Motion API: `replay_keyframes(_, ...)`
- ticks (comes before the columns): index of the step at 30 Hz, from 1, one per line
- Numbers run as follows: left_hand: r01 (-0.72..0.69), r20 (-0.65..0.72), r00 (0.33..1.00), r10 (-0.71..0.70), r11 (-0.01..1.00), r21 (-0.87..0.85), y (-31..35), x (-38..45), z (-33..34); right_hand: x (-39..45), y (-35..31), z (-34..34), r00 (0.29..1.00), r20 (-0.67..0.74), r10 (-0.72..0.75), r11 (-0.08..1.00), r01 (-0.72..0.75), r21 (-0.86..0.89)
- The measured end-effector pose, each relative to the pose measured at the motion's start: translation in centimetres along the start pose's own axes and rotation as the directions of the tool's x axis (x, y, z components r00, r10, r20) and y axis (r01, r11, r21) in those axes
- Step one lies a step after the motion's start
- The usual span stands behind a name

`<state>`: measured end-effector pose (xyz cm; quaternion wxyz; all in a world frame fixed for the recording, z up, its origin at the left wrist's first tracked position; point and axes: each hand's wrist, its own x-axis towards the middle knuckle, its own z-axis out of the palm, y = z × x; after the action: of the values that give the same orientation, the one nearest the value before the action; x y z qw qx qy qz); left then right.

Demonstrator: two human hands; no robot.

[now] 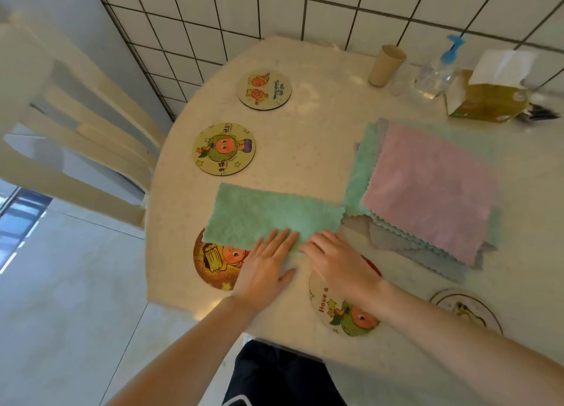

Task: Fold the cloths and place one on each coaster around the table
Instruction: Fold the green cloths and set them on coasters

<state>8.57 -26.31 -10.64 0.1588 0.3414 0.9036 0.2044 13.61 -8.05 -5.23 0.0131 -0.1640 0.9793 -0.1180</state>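
green cloth [268, 213] folded, overlapping coaster [213, 263]

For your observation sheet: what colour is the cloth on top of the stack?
Pink cloth, clearest in the head view.

Single head-mounted wide-angle view, looking steeply down and forward from the table's [293, 149] near edge toward the tiled wall [274, 12], close above both forearms; edges show lens distortion.

Home dining corner (tiled wall [274, 9], chair [76, 125])
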Motion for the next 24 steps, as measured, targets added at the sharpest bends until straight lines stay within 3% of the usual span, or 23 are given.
replay_keyframes(4, 0.094, -0.024, 0.995, -0.099, 0.983, -0.157, 1.5, 0.6, 0.6, -0.5, 0.5, -1.8, 0.995, -0.038, -0.098, 0.985, 0.102, 0.138)
replay_keyframes(7, 0.118, -0.029, 0.991, -0.134, 0.942, -0.316, 1.2, -0.2, -0.1, -0.2, 4.1, -2.6, 0.994, -0.099, 0.042, 0.984, -0.024, 0.175)
replay_keyframes(9, 0.117, -0.004, 0.992, -0.127, 0.925, -0.361, 1.1, -1.1, -1.2, 0.1, 7.0, -2.6, 0.986, -0.002, 0.169, 0.974, -0.167, 0.152)
replay_keyframes(11, 0.105, 0.027, 0.994, -0.103, 0.909, -0.403, 0.8, -2.0, -1.9, 0.2, 9.1, -1.7, 0.970, 0.169, 0.174, 0.981, -0.187, 0.061)
replay_keyframes(14, 0.117, 0.042, 0.993, -0.110, 0.887, -0.446, 0.3, -3.7, -2.2, 0.5, 9.0, 0.8, 0.920, 0.392, 0.000, 1.000, -0.011, 0.025)
replay_keyframes(16, 0.149, 0.066, 0.989, -0.134, 0.865, -0.479, -0.1, -4.8, -2.1, 1.0, 7.9, 2.4, 0.896, 0.419, -0.144, 0.988, 0.108, 0.110)
replay_keyframes(19, 0.180, 0.101, 0.984, -0.150, 0.855, -0.487, -0.6, -6.3, -1.8, 1.6, 6.4, 4.3, 0.896, 0.255, -0.363, 0.928, 0.323, 0.185)
replay_keyframes(21, 0.232, 0.099, 0.973, -0.210, 0.844, -0.485, -1.1, -7.5, -1.8, 2.0, 5.7, 4.9, 0.853, 0.149, -0.500, 0.857, 0.462, 0.229)
replay_keyframes(24, 0.337, 0.121, 0.939, -0.322, 0.794, -0.505, -1.2, -8.7, -1.9, 2.1, 5.5, 4.9, 0.813, 0.144, -0.564, 0.808, 0.508, 0.299)
